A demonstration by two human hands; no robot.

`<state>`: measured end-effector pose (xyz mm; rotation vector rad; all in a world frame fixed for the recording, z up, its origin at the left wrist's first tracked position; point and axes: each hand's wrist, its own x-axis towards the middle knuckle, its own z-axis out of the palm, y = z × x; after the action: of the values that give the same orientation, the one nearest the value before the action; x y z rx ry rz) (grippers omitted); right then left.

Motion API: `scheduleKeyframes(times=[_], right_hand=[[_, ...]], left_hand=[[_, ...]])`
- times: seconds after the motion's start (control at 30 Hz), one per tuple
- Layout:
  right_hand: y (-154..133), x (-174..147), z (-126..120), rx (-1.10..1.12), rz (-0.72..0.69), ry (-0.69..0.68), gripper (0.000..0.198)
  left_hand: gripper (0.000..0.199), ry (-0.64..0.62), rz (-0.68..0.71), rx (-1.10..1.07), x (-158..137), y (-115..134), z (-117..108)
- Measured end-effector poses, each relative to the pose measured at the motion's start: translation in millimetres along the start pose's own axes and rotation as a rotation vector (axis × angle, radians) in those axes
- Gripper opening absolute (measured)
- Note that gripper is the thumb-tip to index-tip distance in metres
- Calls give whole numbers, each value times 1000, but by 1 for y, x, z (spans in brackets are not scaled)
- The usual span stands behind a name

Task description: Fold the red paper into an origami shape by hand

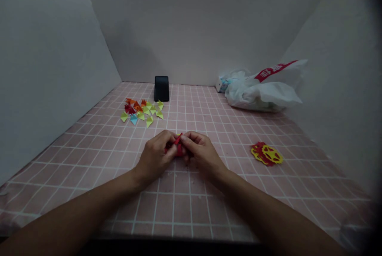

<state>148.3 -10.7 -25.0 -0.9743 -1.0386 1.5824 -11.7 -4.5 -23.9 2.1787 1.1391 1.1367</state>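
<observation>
Between my two hands, over the middle of the table, is a red piece of folded paper [178,150] with a pointed tip standing up. My left hand [158,150] is closed on its left side, thumb and fingers pinching it. From the other side my right hand [199,148] pinches the paper near the tip with thumb and forefinger. A bit of yellow shows just behind the red tip. The fingers cover much of the paper, so its full shape is hidden.
Several small folded paper pieces [146,108] in yellow, orange, red and blue lie at the back left. Behind them a black phone [161,88] leans upright. Red and yellow cut-out shapes [266,154] lie at right. A white plastic bag [259,94] and a tissue box [221,84] stand at the back right.
</observation>
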Motion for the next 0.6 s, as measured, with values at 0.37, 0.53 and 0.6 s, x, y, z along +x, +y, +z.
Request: scheduleKeyframes(times=[0.37, 0.53, 0.6], right_hand=[[1, 0, -1, -15, 10, 13, 25], [-1, 0, 0, -45, -10, 63, 18], [-2, 0, 1, -58, -11, 73, 16]], left_hand=[[11, 15, -14, -68, 0, 1, -1], [13, -42, 155, 165, 2, -2, -2], [13, -52, 165, 176, 2, -3, -1]])
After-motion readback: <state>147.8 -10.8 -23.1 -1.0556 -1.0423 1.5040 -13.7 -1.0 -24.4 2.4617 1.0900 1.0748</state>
